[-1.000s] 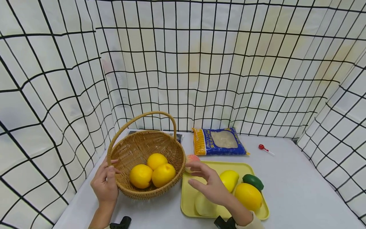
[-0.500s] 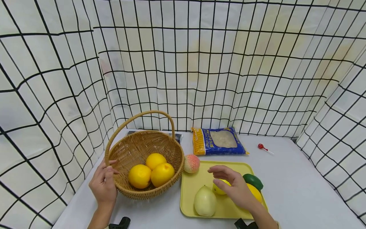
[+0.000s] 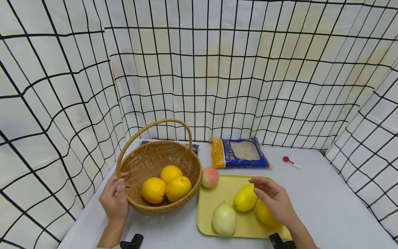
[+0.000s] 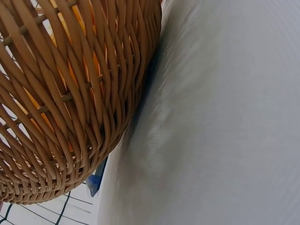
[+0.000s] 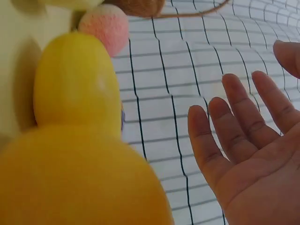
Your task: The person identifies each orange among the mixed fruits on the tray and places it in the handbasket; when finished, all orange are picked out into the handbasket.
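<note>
Steadying the basket [image 3: 149,157], the left grip [image 3: 114,199] is pinching its 9 o'clock side, 3 orange-yellow fruits [image 3: 153,191] lying inside. The right grip [image 3: 276,200] (spread, holding nothing) is hovering over the tray [image 3: 205,205], apparently choosing; picking the lemon-shaped fruit [image 3: 244,198] at 9 o'clock is likely calling for lowering. The peach [image 3: 210,177] is crowding the tray's 11 o'clock corner; desk [image 3: 326,193] room is stretching beyond 3 o'clock.
</note>
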`<state>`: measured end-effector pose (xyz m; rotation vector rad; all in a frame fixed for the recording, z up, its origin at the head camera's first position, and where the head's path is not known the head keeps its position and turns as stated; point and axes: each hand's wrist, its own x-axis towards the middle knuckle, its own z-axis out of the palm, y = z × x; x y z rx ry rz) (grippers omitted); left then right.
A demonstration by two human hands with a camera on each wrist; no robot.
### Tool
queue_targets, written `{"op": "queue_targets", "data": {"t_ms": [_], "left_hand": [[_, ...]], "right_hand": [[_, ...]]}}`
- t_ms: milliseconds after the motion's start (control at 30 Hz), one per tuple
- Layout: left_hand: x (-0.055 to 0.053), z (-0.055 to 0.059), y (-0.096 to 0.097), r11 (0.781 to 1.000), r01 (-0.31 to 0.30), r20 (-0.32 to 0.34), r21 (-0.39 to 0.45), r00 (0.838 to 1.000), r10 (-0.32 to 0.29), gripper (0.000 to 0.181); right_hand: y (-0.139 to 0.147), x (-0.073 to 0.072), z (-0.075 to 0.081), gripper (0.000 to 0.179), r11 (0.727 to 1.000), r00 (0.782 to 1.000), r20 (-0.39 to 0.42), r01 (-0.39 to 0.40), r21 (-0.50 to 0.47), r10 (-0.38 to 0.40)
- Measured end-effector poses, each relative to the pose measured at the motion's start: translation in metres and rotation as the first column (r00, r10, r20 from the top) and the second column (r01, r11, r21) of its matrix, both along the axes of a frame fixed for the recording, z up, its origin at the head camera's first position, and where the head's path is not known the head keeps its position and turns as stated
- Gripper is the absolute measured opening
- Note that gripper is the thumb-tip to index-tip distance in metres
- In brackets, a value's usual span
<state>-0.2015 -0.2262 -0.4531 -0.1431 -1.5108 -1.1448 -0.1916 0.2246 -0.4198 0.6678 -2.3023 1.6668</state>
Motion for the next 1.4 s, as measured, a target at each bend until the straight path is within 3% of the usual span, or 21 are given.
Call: {"op": "queue_targets", "data": {"t_ms": [267,467,733,1000,1133,1267,1400], "left_hand": [[-0.010,-0.014,-0.008,1.000,-0.008,0.012,-0.004,1.000,0.008,0.036],[-0.009,-0.014,-0.009,1.000,-0.004,0.019,-0.013,1.000,0.004,0.036],[-0.007,-0.014,-0.009,1.000,-0.018,0.035,-0.004,0.999,0.018,0.036],[-0.008,-0.013,-0.008,1.000,-0.018,0.029,-0.004,0.999,0.018,0.037],[-0.002,-0.001,-0.001,1.000,-0.025,0.021,-0.007,0.999,0.025,0.038],[0.006,0.011,0.007,1.000,-0.026,0.026,-0.013,0.999,0.026,0.038],[0.003,0.005,0.004,0.999,-0.037,0.041,-0.014,0.998,0.038,0.038]], "right_hand": [[0.034,-0.006,-0.007,0.031,0.977,0.979,0.074,0.181,0.109,-0.190],[0.049,-0.009,-0.008,0.033,0.947,0.954,0.135,0.237,0.218,-0.269],[0.061,-0.010,-0.009,0.043,0.975,0.919,0.366,0.070,0.209,-0.145],[0.069,-0.009,-0.012,0.051,0.982,0.907,0.420,-0.044,0.185,-0.038],[0.074,-0.009,-0.012,0.050,0.974,0.906,0.423,-0.084,0.210,-0.013],[0.078,-0.010,-0.016,0.050,0.951,0.901,0.430,-0.180,0.251,0.057],[0.078,-0.011,-0.022,0.055,0.924,0.867,0.472,-0.301,0.235,0.162]]}}
